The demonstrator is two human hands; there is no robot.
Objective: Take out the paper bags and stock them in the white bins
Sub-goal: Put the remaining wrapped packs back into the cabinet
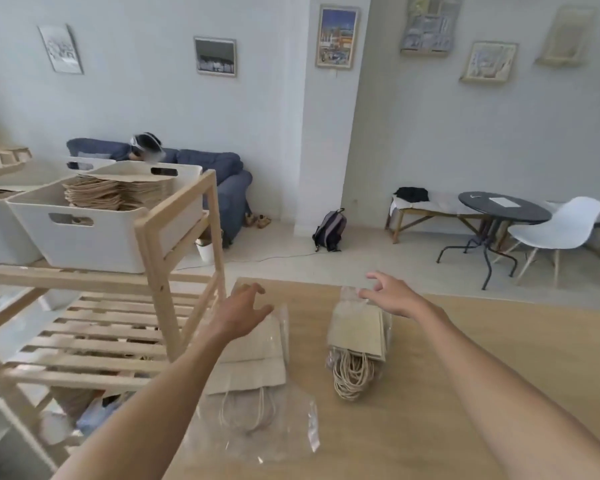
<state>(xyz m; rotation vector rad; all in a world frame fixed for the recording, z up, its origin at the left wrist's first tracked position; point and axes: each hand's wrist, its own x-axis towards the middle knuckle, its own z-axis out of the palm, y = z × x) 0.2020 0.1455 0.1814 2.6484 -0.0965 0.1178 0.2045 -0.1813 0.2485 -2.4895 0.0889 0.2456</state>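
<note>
paper bags [357,332] lie in two bundles on the wooden table [482,368], each in clear plastic wrap [257,434], handles toward the camera. left hand [241,311] hovers over the far end of the left bundle [253,355], fingers spread, gripping nothing. right hand [392,294] is likewise open at the far edge of the right bundle; contact cannot be told. the two bundles sit apart, with bare tabletop between and to the right. two white bins [84,240], one only partly in view, stand on the top of a wooden slatted shelf unit [160,237] at left; the nearer holds stacked bags. a round black table [503,206] and a white chair [561,230] stand well beyond.
</note>
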